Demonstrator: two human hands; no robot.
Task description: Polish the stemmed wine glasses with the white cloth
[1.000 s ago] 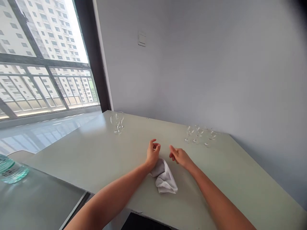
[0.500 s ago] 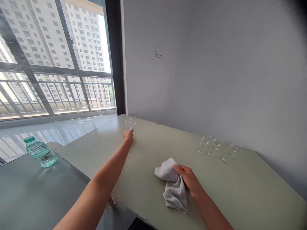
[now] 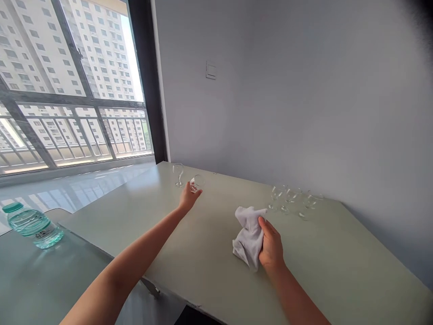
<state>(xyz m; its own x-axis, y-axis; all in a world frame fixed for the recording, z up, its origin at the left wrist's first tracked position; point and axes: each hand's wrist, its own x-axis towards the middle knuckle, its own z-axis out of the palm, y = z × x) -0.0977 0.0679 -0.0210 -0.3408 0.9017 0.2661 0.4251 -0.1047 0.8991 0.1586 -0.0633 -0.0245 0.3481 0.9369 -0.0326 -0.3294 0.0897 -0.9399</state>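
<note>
My left hand reaches to the far part of the table and has its fingers wrapped round a clear wine glass, which is tilted; its stem is hidden by the hand. Just left of it, a second wine glass stands upright near the far corner. My right hand grips a crumpled white cloth above the near middle of the table, thumb on top and part of the cloth hanging down.
Several wine glasses stand along the wall side of the pale table. A water bottle with a green cap stands on a lower glass surface at left. A wall borders the far side.
My left hand has closed on one of the two far glasses and moved it right, away from the other. My right hand has raised the cloth slightly. The view has shifted right.
</note>
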